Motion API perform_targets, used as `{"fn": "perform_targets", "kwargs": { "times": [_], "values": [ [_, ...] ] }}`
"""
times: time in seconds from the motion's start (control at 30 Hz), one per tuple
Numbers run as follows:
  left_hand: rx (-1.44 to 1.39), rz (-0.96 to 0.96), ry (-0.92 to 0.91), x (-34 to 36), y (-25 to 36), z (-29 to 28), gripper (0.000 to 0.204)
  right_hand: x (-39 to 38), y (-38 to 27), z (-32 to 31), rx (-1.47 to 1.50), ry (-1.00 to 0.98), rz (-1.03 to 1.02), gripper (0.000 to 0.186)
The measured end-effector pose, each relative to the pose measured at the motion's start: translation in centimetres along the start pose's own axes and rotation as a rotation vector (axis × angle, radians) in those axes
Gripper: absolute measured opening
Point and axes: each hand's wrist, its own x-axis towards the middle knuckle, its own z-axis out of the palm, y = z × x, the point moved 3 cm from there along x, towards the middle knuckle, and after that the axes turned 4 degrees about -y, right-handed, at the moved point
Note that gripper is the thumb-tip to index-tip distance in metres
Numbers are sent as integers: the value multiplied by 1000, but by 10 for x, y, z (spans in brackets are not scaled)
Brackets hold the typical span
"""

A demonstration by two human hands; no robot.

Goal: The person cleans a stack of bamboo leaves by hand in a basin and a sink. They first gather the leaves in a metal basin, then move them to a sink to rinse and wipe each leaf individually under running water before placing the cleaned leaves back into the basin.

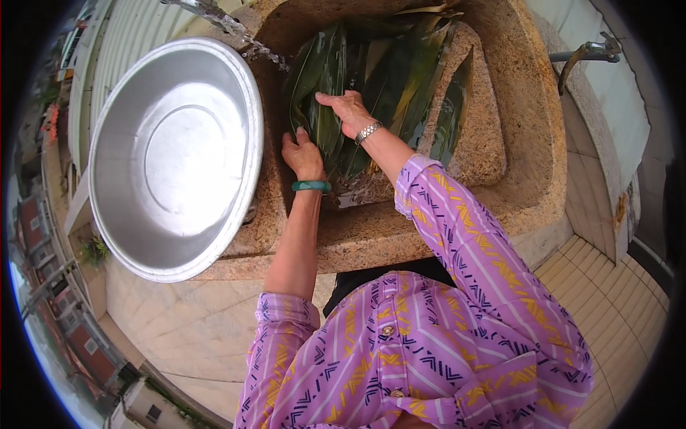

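Long green leaves lie soaking in shallow water in a speckled tan stone sink. My left hand, below a green bangle, is closed at the near left edge of a broad long leaf. My right hand, with a silver metal band at the wrist, grips the same leaf bunch a little farther off. Its thumb points left across the leaf, and the other fingers are partly hidden. Whether one leaf or more is between the fingers is unclear.
A big silver metal basin rests tilted at the sink's left side. From a tap at the far left, water runs into the sink. Another tap juts out at the right. Tiled floor lies below.
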Motion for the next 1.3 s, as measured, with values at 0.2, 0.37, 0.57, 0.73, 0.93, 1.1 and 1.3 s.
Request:
{"fn": "perform_targets", "kwargs": {
  "times": [0.2, 0.37, 0.57, 0.73, 0.93, 1.1, 1.3],
  "values": [
    [-560, -237, -154, -3, -9, 8, 42, 36, 2, 3, -89, 28, 64, 67],
    [-499, -223, -244, 4, -45, 3, 55, 29, 4, 2, -436, -68, 50, 37],
    [-419, -453, 23, 8, -53, 21, 66, 20, -48, -1, -1146, 272, -489, 55],
    [-552, -416, 33, 1, -82, 26, 59, -38, -187, 94, -613, -84, -1460, 37],
    [-774, -441, -19, -18, -46, 29, 39, -67, -253, 167, -799, -600, -1341, 25],
    [-837, -403, -91, -27, -32, 19, 40, -63, -245, 171, -550, -682, -1052, 21],
    [-777, -419, 3, -26, -35, 27, 46, -61, -245, 172, -566, -652, -1045, 22]
  ]
}}
